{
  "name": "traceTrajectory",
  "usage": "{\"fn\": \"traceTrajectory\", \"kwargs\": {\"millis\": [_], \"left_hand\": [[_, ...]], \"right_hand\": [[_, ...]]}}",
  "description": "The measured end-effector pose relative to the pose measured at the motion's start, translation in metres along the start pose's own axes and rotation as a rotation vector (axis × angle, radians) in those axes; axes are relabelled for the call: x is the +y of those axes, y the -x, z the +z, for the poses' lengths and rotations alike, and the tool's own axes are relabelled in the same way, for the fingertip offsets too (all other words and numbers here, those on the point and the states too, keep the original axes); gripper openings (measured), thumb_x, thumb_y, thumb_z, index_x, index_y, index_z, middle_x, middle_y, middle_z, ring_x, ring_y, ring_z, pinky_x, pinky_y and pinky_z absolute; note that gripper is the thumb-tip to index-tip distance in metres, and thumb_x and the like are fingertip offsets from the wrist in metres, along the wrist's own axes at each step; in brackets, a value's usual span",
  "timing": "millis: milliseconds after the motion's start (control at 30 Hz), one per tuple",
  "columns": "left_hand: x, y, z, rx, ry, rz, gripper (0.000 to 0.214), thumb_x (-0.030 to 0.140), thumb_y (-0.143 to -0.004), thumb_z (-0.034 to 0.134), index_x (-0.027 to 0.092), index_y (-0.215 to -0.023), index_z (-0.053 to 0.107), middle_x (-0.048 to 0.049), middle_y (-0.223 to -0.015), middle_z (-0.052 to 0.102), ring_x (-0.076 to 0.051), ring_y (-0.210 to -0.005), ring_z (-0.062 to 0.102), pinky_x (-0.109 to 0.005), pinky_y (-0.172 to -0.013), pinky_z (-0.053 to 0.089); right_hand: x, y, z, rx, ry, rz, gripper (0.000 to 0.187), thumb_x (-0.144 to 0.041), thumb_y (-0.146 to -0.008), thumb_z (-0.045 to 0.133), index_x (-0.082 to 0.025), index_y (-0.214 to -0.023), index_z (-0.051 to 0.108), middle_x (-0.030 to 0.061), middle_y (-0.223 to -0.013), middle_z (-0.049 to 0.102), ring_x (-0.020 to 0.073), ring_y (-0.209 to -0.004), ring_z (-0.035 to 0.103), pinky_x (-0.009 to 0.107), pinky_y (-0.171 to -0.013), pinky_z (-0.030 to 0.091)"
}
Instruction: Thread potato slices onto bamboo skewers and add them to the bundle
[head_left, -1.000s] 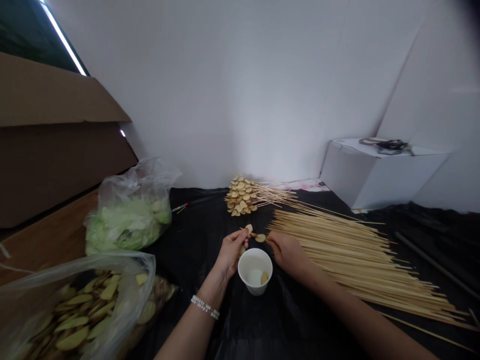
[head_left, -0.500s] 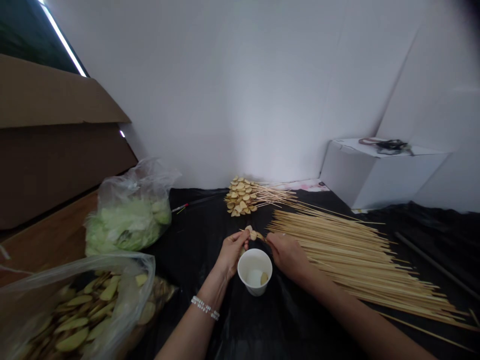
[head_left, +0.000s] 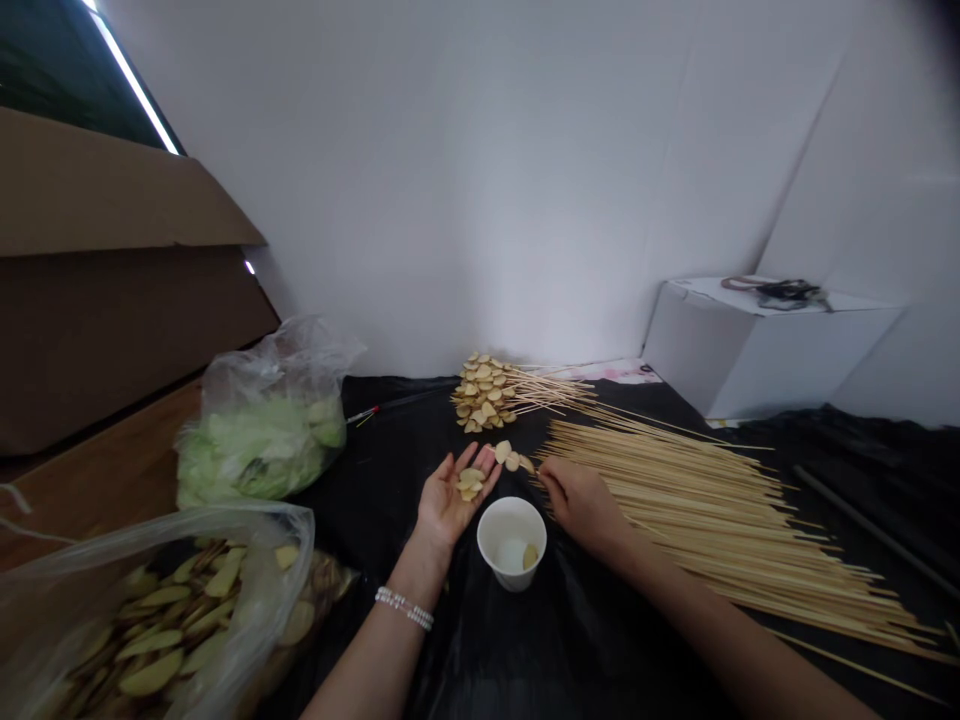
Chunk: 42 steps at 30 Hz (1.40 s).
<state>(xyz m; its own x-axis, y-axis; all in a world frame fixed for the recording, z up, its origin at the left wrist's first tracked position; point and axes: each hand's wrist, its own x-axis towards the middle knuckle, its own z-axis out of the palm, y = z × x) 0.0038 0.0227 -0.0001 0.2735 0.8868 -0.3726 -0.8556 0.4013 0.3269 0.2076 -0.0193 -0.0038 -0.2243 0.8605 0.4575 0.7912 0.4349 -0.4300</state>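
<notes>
My left hand (head_left: 452, 492) lies palm up and open, with a few pale potato slices (head_left: 470, 482) resting on the palm. My right hand (head_left: 576, 500) is closed on a thin bamboo skewer (head_left: 514, 462) that has three slices threaded near its tip, just beyond my left fingertips. A white paper cup (head_left: 511, 540) stands between my wrists with something pale and one slice inside.
A wide pile of bare skewers (head_left: 697, 500) covers the black sheet at right. Finished skewers (head_left: 486, 392) lie by the wall. Clear bags of green leaves (head_left: 262, 428) and potato slices (head_left: 150, 620) sit left, beside cardboard (head_left: 112, 270). A white box (head_left: 757, 340) stands right.
My left hand has turned palm up and opened, showing loose slices. The skewer in my right hand now carries three slices instead of two.
</notes>
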Motion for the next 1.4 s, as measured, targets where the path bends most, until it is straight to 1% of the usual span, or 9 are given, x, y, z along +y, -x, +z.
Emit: {"fn": "traceTrajectory", "kwargs": {"millis": [200, 267, 333, 533, 700, 867, 1000, 1200, 1400], "left_hand": [[-0.0039, -0.0012, -0.0005, -0.026, -0.059, 0.001, 0.071, -0.007, -0.068, 0.036, 0.008, -0.137, 0.038, -0.0237, -0.128, 0.054, -0.028, -0.112, 0.059, -0.040, -0.087, 0.055], [-0.0051, -0.0019, 0.0003, -0.005, -0.097, 0.016, 0.076, -0.012, -0.065, 0.033, 0.009, -0.137, 0.039, -0.0228, -0.128, 0.055, -0.026, -0.109, 0.061, -0.036, -0.085, 0.056], [-0.0064, -0.0029, 0.0008, 0.026, -0.122, 0.036, 0.073, -0.014, -0.067, 0.033, 0.009, -0.136, 0.040, -0.0225, -0.126, 0.057, -0.024, -0.106, 0.063, -0.031, -0.084, 0.056], [-0.0087, -0.0047, -0.0001, 0.055, -0.151, 0.037, 0.051, -0.008, -0.080, 0.039, 0.011, -0.127, 0.050, -0.0196, -0.120, 0.061, -0.020, -0.096, 0.067, -0.028, -0.082, 0.057], [-0.0080, -0.0034, 0.0004, 0.047, -0.139, 0.000, 0.046, -0.007, -0.081, 0.038, 0.011, -0.121, 0.053, -0.0159, -0.109, 0.065, -0.019, -0.091, 0.069, -0.030, -0.081, 0.057], [-0.0084, -0.0053, -0.0008, 0.046, -0.125, 0.004, 0.032, 0.002, -0.087, 0.042, 0.009, -0.114, 0.057, -0.0153, -0.101, 0.067, -0.018, -0.086, 0.069, -0.030, -0.080, 0.057], [-0.0100, -0.0075, -0.0014, 0.042, -0.127, 0.046, 0.028, 0.000, -0.087, 0.044, 0.010, -0.108, 0.059, -0.0146, -0.105, 0.067, -0.017, -0.086, 0.069, -0.029, -0.079, 0.058], [-0.0100, -0.0067, 0.0014, 0.111, -0.048, 0.046, 0.018, 0.000, -0.087, 0.046, 0.010, -0.088, 0.060, -0.0130, -0.101, 0.068, -0.015, -0.081, 0.069, -0.027, -0.072, 0.059], [-0.0071, -0.0043, 0.0018, 0.106, -0.029, 0.017, 0.018, 0.004, -0.086, 0.051, 0.014, -0.091, 0.064, -0.0058, -0.083, 0.065, -0.011, -0.069, 0.066, -0.017, -0.057, 0.056]], "right_hand": [[-0.0007, 0.0000, -0.0016, -0.003, -0.017, 0.016, 0.023, -0.019, -0.091, 0.036, -0.019, -0.076, 0.054, 0.0027, -0.071, 0.059, 0.0141, -0.066, 0.052, 0.025, -0.062, 0.031], [-0.0007, 0.0000, -0.0015, -0.005, -0.024, 0.011, 0.023, -0.019, -0.091, 0.037, -0.019, -0.075, 0.053, 0.0024, -0.071, 0.059, 0.0139, -0.065, 0.051, 0.025, -0.062, 0.031], [-0.0007, 0.0001, -0.0012, -0.007, -0.025, 0.004, 0.023, -0.019, -0.091, 0.036, -0.019, -0.074, 0.053, 0.0023, -0.071, 0.058, 0.0138, -0.065, 0.051, 0.025, -0.063, 0.031], [-0.0003, 0.0007, -0.0008, -0.015, -0.010, 0.001, 0.023, -0.020, -0.091, 0.036, -0.019, -0.074, 0.052, 0.0020, -0.070, 0.058, 0.0140, -0.065, 0.050, 0.025, -0.062, 0.030], [-0.0007, 0.0004, -0.0010, -0.032, -0.018, 0.009, 0.023, -0.019, -0.091, 0.037, -0.020, -0.074, 0.051, 0.0020, -0.071, 0.058, 0.0140, -0.066, 0.051, 0.025, -0.063, 0.031], [-0.0003, -0.0001, 0.0000, -0.040, -0.003, 0.009, 0.024, -0.020, -0.092, 0.037, -0.020, -0.073, 0.051, 0.0022, -0.070, 0.058, 0.0141, -0.067, 0.051, 0.025, -0.063, 0.031], [0.0000, 0.0002, -0.0007, -0.044, 0.009, 0.008, 0.024, -0.021, -0.092, 0.037, -0.019, -0.074, 0.052, 0.0023, -0.071, 0.059, 0.0143, -0.068, 0.052, 0.025, -0.064, 0.031], [-0.0039, 0.0007, -0.0060, -0.048, 0.016, 0.003, 0.026, -0.022, -0.093, 0.038, -0.019, -0.077, 0.058, 0.0031, -0.074, 0.063, 0.0143, -0.070, 0.055, 0.024, -0.065, 0.032], [-0.0060, 0.0005, -0.0092, -0.067, 0.043, -0.019, 0.027, -0.022, -0.094, 0.039, -0.019, -0.082, 0.063, 0.0045, -0.080, 0.066, 0.0146, -0.077, 0.059, 0.024, -0.070, 0.036]]}}
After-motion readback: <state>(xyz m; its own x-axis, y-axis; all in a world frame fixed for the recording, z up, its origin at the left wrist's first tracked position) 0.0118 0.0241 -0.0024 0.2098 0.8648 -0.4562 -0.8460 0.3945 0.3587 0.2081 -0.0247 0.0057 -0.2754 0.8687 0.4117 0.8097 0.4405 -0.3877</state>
